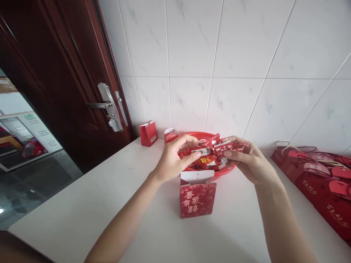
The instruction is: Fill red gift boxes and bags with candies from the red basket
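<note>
A red plastic basket (226, 172) full of wrapped sweets stands against the wall. Over it my right hand (253, 160) pinches red candy packets (221, 149) printed with white hearts and lettering, between thumb and fingers. My left hand (175, 155) curls over the basket's left side, its thumb pressed on a red-and-white wrapped candy (202, 151); its fingertips are partly hidden among the wrappers. Directly in front of the basket, a red gift box (197, 201) with white Chinese characters stands upright, its top flaps raised and open.
A small closed red box (148, 134) stands at the back left, with another red box (170, 134) beside the basket. Rows of dark red boxes (309, 179) with cords line the right side. A brown door (68, 73) with a metal handle is at the left.
</note>
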Available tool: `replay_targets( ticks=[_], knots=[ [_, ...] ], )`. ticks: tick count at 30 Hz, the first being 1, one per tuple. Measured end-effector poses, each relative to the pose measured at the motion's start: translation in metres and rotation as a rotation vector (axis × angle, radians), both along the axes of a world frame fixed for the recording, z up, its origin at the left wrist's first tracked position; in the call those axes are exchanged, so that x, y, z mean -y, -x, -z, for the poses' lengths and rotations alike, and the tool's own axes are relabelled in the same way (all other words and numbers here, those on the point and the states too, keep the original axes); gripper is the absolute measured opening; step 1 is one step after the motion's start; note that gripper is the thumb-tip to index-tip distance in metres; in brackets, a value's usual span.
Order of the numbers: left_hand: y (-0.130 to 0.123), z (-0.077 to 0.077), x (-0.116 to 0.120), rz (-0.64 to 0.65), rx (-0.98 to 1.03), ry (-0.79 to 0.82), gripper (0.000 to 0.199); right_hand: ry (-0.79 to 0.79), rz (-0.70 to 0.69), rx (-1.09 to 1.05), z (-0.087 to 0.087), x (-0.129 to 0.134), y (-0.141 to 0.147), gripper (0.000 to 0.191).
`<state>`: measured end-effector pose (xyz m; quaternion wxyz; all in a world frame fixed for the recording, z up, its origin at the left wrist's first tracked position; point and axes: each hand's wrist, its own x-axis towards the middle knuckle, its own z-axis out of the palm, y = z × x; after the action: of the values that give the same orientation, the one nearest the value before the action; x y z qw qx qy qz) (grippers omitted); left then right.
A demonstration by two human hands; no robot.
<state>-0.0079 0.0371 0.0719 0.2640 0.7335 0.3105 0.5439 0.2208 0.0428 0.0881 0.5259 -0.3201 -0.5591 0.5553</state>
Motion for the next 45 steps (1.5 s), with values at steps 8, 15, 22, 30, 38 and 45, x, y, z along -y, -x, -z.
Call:
replay_targets(
  ticks=[8,15,22,30,38,45],
  knots=[
    [0.006,0.001,0.002,0.038,-0.118,-0.048,0.011,-0.078,-0.022,0.163,-0.002,0.006,-0.003,0.035],
    [0.014,-0.008,0.013,0.070,-0.382,-0.003,0.012,-0.132,0.022,0.313,-0.007,0.014,-0.004,0.038],
    [0.024,-0.019,0.025,0.096,-0.823,0.144,0.017,-0.168,-0.064,0.529,-0.014,0.021,0.000,0.038],
    [0.014,-0.011,0.027,0.004,-0.982,0.264,0.018,-0.249,-0.055,0.606,-0.013,0.024,-0.009,0.035],
    [0.017,-0.014,0.022,0.010,-0.913,0.432,0.050,-0.290,-0.217,0.690,-0.015,0.024,-0.011,0.025],
    [0.019,-0.015,0.019,0.014,-0.938,0.442,0.058,-0.281,-0.390,0.777,-0.013,0.022,-0.010,0.018]
  ],
)
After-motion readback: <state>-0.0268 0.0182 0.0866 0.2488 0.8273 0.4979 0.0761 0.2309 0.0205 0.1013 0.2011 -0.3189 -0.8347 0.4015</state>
